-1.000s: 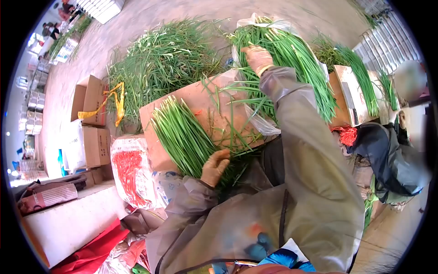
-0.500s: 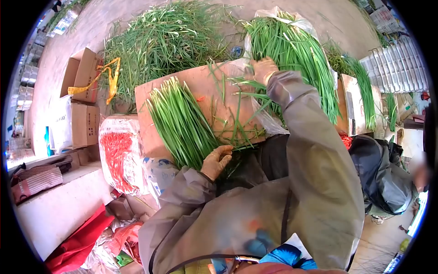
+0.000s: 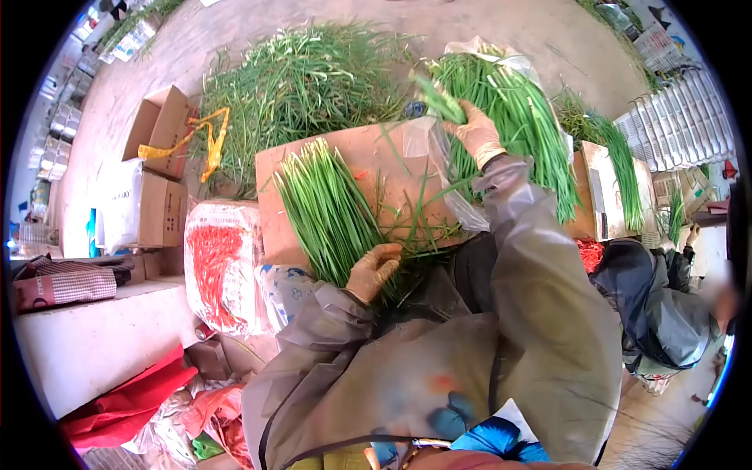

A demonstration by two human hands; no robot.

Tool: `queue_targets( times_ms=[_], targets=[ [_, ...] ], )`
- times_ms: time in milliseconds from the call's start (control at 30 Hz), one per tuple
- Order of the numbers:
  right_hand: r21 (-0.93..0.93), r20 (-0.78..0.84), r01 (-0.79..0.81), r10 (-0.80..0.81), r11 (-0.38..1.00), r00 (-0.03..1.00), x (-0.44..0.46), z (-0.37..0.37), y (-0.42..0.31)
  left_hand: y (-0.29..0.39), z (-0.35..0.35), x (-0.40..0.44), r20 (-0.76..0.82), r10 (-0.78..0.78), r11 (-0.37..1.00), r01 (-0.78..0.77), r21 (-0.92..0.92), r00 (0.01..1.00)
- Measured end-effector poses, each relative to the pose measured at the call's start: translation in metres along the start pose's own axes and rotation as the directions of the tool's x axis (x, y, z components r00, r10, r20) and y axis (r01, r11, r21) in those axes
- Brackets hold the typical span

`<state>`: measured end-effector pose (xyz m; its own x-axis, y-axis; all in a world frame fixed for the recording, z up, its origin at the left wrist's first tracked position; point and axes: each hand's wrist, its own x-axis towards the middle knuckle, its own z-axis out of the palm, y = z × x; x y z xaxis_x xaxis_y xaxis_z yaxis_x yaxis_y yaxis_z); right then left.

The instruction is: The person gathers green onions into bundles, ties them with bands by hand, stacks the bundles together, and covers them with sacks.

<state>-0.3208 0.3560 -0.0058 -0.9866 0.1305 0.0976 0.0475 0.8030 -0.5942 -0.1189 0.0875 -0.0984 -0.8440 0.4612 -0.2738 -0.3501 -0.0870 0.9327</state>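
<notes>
A bundle of green chives point(image 3: 325, 207) lies on the brown board, pale ends pointing away from me. My left hand point(image 3: 374, 272), in a thin glove, is closed at the bundle's leafy near end; its fingers curl there and partly hide the leaves. My right hand point(image 3: 478, 135), gloved too, grips a small bunch of chives point(image 3: 439, 100), which is blurred by motion. It is above the left edge of a large chive pile point(image 3: 513, 117) on a plastic sheet. Loose leaves point(image 3: 411, 211) are scattered on the board between the hands.
The board point(image 3: 270, 235) is in front of me. Beyond it spreads a heap of loose greens point(image 3: 305, 78). Open cardboard boxes point(image 3: 163, 207) with yellow strapping and a bag of red ties point(image 3: 219, 266) are at left. Another person point(image 3: 658, 305) sits at right near white crates point(image 3: 677, 117).
My right hand has lifted off the pile's edge and now holds up a small bunch of chives. My left hand stays at the bundle's near end. The whole view has shifted slightly.
</notes>
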Motion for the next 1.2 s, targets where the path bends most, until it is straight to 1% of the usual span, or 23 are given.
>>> queue_targets(
  times_ms=[33,67,100,167,233,267,300,367,433,567,600,700,767,833,900,967,1000,1033,1067,1100,1133,1167,1200],
  targets=[
    [0.176,-0.161,0.084,-0.055,0.981,0.985,-0.004,-0.008,-0.014,0.020,0.002,0.001,-0.035,0.006,1.000,-0.007,-0.029,0.999],
    [0.556,-0.037,0.006,0.017,0.831,0.999,-0.013,-0.017,-0.028,0.034,0.002,0.008,-0.076,0.116,0.993,-0.114,0.021,0.990],
    [0.834,0.112,-0.107,0.024,0.542,0.993,-0.036,-0.031,-0.059,0.049,0.004,0.015,-0.115,0.224,0.974,-0.216,0.072,0.968],
    [0.965,0.249,-0.240,-0.080,0.108,0.965,-0.078,-0.041,-0.101,0.107,0.025,0.019,-0.167,0.406,0.908,-0.417,-0.040,0.899],
    [0.959,0.260,-0.270,-0.115,-0.087,0.959,-0.110,-0.025,-0.125,0.131,0.039,0.020,-0.170,0.478,0.865,-0.496,-0.080,0.862],
    [0.960,0.251,-0.260,-0.086,-0.104,0.964,-0.122,-0.013,-0.130,0.153,0.050,0.007,-0.066,0.418,0.900,-0.423,-0.107,0.906],
    [0.961,0.243,-0.248,-0.054,-0.120,0.968,-0.132,-0.007,-0.133,0.145,0.045,0.004,0.061,0.230,0.953,-0.212,-0.218,0.971],
    [0.941,0.244,-0.250,-0.053,-0.228,0.968,-0.137,-0.011,-0.127,0.138,0.031,-0.003,0.297,-0.124,0.980,0.163,-0.112,0.947],
    [0.939,0.109,-0.096,0.021,-0.331,0.994,-0.137,-0.029,-0.119,0.144,0.029,-0.033,0.304,-0.121,0.992,0.122,0.016,0.945],
    [0.883,0.333,-0.329,-0.049,-0.335,0.942,-0.141,-0.045,-0.091,0.122,0.005,-0.078,0.347,-0.164,0.986,0.158,0.048,0.924],
    [0.921,0.317,-0.287,0.076,-0.264,0.945,-0.154,-0.048,-0.104,0.125,0.002,-0.090,0.352,-0.205,0.977,0.212,0.017,0.913],
    [0.906,0.390,-0.353,0.137,-0.232,0.911,-0.177,-0.057,-0.120,0.129,0.010,-0.117,0.374,-0.210,0.970,0.240,-0.036,0.903],
    [0.882,0.371,-0.344,0.025,-0.323,0.928,-0.178,-0.056,-0.113,0.124,0.013,-0.133,0.386,-0.172,0.975,0.213,-0.066,0.907],
    [0.948,0.315,-0.300,0.177,-0.106,0.932,-0.177,-0.073,-0.112,0.118,0.013,-0.144,0.381,-0.158,0.980,0.191,-0.050,0.911],
    [0.786,0.361,-0.383,-0.144,-0.485,0.922,-0.153,-0.088,-0.047,0.113,0.002,-0.163,0.372,-0.160,0.977,0.201,-0.072,0.914],
    [0.960,0.131,-0.094,0.126,-0.265,0.983,-0.164,-0.113,-0.041,0.103,-0.019,-0.184,0.293,-0.192,0.961,0.240,-0.139,0.937],
    [0.991,0.131,-0.123,0.188,-0.054,0.973,-0.173,-0.118,-0.041,0.092,-0.025,-0.190,0.279,-0.152,0.935,0.229,-0.270,0.948],
    [0.902,0.251,-0.331,0.288,0.278,0.924,-0.166,-0.119,-0.048,0.085,-0.030,-0.192,0.299,-0.094,0.921,0.197,-0.336,0.950],
    [0.487,0.324,-0.315,0.167,0.814,0.931,-0.174,-0.098,-0.036,0.077,-0.035,-0.192,0.348,-0.041,0.885,0.196,-0.423,0.937],
    [-0.117,0.447,-0.063,0.109,0.991,0.888,-0.188,-0.078,-0.024,0.075,-0.034,-0.189,0.391,0.018,0.839,0.199,-0.506,0.920],
    [-0.465,0.532,0.169,0.122,0.869,0.838,-0.207,-0.076,-0.042,0.076,-0.030,-0.187,0.402,0.060,0.836,0.174,-0.520,0.914],
    [-0.345,0.400,0.227,-0.076,0.911,0.913,-0.210,-0.050,-0.027,0.077,-0.027,-0.184,0.406,0.050,0.838,0.183,-0.514,0.912],
    [0.129,0.346,0.155,-0.190,0.980,0.919,-0.224,-0.065,-0.066,0.076,-0.023,-0.180,0.425,0.084,0.835,0.169,-0.524,0.901]
  ],
)
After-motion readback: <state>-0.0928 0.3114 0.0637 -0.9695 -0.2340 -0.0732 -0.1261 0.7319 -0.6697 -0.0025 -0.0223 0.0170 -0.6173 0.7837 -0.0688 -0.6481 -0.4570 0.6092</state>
